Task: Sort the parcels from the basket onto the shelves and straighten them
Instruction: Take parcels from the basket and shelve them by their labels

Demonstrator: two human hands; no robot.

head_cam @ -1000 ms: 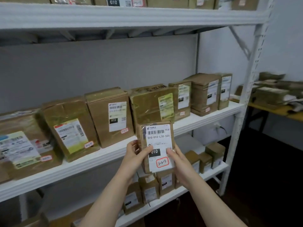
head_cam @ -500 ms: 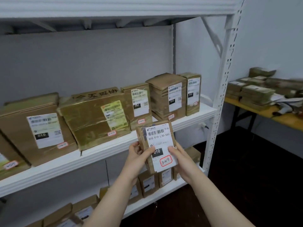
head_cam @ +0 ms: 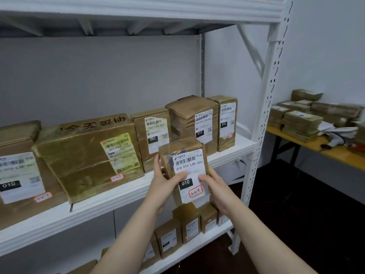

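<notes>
Left hand (head_cam: 164,184) and right hand (head_cam: 217,188) grip a small taped cardboard parcel (head_cam: 187,161) by its sides, white label facing out. Just beyond, glossy brown boxes (head_cam: 90,153) line the white metal shelf (head_cam: 118,195); the parcel has risen slightly toward them.

One wide-angle view from the person's head faces forward and slightly down, close to the shelf (head_cam: 98,208). The left hand (head_cam: 164,184) and right hand (head_cam: 217,186) sit near mid-frame, forearms entering from the bottom edge. A worktop (head_cam: 339,154) shows far right.
</notes>
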